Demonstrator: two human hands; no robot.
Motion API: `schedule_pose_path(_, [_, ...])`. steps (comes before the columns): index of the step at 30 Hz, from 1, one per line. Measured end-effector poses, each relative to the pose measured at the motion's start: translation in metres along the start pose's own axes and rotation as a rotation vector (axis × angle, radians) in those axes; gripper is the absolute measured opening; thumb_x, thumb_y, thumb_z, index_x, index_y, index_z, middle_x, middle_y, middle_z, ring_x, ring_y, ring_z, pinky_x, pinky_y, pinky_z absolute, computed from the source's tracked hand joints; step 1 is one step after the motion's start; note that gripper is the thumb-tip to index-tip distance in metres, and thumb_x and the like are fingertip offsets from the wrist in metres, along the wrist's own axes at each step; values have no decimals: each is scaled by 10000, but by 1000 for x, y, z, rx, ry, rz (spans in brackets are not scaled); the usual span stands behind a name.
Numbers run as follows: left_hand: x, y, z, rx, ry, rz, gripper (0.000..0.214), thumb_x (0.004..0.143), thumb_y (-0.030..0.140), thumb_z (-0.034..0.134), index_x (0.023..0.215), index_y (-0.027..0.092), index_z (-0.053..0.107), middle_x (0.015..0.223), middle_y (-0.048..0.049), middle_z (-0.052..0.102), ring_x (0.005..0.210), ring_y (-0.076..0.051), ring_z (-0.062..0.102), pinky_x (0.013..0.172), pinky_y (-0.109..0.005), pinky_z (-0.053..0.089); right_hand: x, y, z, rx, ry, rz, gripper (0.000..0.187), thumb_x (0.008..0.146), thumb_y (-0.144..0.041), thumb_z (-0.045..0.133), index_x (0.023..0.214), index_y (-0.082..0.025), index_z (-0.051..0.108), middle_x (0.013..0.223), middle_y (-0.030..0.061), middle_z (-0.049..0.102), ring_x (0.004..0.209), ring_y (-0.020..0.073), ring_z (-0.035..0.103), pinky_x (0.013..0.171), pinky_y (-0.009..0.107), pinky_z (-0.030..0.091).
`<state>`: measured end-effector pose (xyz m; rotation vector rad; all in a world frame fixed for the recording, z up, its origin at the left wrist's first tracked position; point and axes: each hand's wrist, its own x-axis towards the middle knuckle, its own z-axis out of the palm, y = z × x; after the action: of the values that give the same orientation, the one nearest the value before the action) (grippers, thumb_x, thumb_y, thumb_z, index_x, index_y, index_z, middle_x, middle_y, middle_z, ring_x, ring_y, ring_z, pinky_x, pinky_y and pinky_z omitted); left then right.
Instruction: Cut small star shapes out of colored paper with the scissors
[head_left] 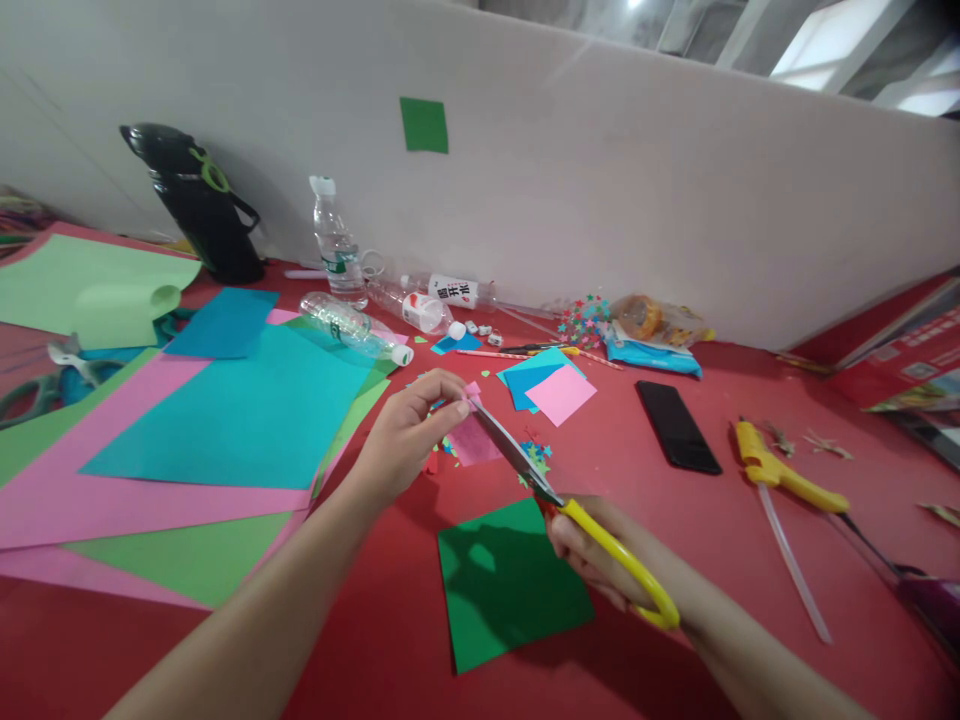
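Note:
My left hand (411, 425) pinches a small piece of pink paper (472, 390) between thumb and fingertips, above the table. Yellow-handled scissors (611, 545) are in my right hand (592, 550), fingers wrapped round the handles. The blade tips reach up to the pink piece at my left fingertips; whether they touch it I cannot tell. Beneath the blades lie a larger pink paper (474, 442) and a scatter of small coloured paper bits (536, 458). A dark green square sheet (502, 590) lies flat below the scissors.
Large coloured sheets (247, 420) cover the left side, with another pair of scissors (75, 360). Along the wall stand a black flask (199, 210) and several plastic bottles (337, 245). To the right lie a phone (677, 426) and a yellow glue gun (787, 478) with its cord.

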<state>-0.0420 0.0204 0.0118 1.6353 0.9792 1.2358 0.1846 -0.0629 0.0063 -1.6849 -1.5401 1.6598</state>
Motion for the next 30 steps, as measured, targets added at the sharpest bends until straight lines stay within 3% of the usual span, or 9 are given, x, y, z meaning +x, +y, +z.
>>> schedule_pose_path(11, [0, -1, -3, -9, -12, -22, 145, 835, 279, 611, 716, 198, 594, 860, -15, 589, 836, -170, 546, 754, -294, 423, 6, 10, -6, 22, -78, -103, 463, 823, -643, 521, 664, -228, 394, 407, -121, 274, 312, 41, 241, 295, 164, 202])
schedule_pose_path(18, [0, -1, -4, -10, -13, -37, 152, 834, 278, 609, 706, 195, 593, 856, -15, 587, 829, -172, 545, 738, -297, 419, 3, 3, -4, -10, -34, -135, 523, 785, -693, 541, 632, -226, 363, 422, -120, 264, 322, 28, 222, 318, 183, 156])
schedule_pose_path(30, [-1, -7, 1, -89, 35, -40, 134, 839, 295, 628, 737, 210, 612, 838, -5, 599, 836, -167, 560, 754, -292, 436, 7, 12, -2, 125, -52, -76, 393, 811, -592, 543, 722, -214, 477, 395, -136, 257, 301, 43, 219, 294, 161, 222])
